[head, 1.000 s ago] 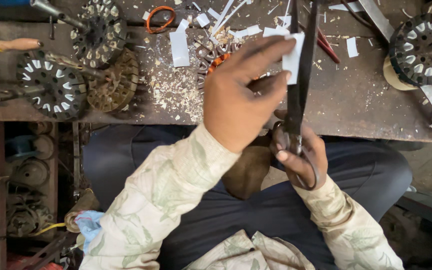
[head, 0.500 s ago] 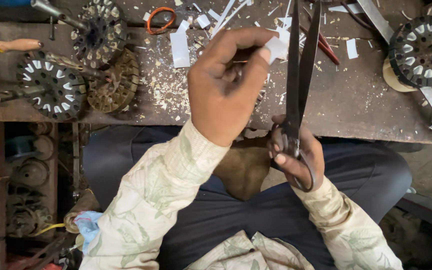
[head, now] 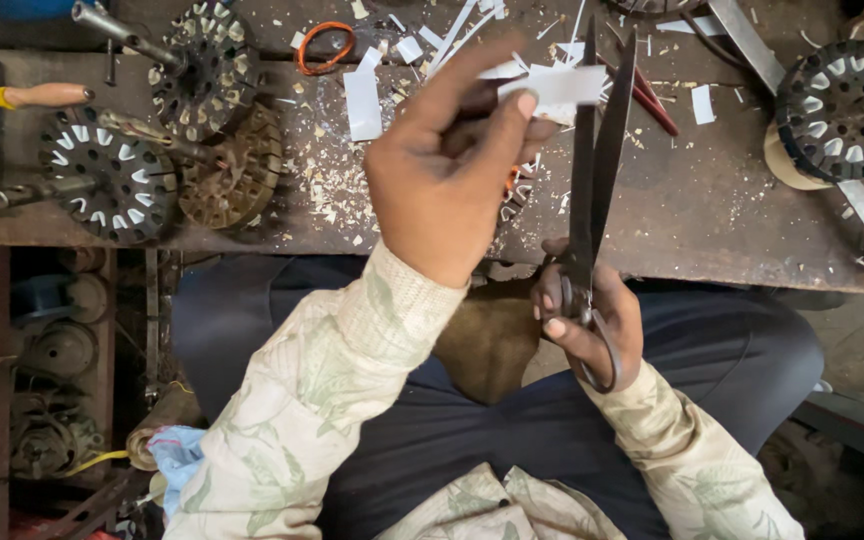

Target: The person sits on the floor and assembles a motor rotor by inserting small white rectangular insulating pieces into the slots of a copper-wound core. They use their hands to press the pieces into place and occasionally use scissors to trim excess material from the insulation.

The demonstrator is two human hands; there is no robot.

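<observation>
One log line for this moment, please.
left hand: holds white paper strip | right hand: holds black scissors, blades at strip

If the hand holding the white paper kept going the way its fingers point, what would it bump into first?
Most likely the black scissors: the left hand points its fingers toward the blades, with the white paper strip already beside them. Depth is hard to judge from above.

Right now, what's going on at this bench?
A person seated at a cluttered workbench holds a small white paper strip in the left hand, raised beside the blades of large black scissors held in the right hand. White offcuts and slotted metal motor cores lie on the bench.
</observation>
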